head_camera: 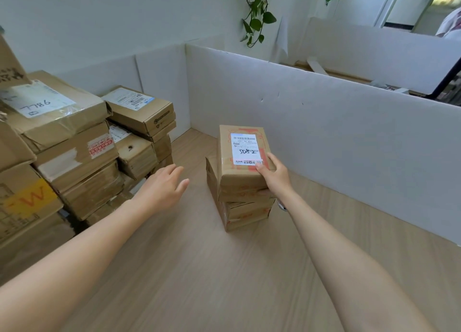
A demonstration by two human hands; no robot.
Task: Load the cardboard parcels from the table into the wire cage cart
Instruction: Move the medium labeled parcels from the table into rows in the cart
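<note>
Right hand (273,175) pinches the top parcel (239,168) by its near corner, thumb on top, presumably to lift it — left hand (163,184) hovers alongside, fingers loosely spread.

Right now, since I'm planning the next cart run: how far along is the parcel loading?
Done: cannot tell, the cart is out of view. In hand: the right hand grips the top parcel of a small stack, the left hand open, apart from it. Left: that stack and the large pile on the table.
</note>
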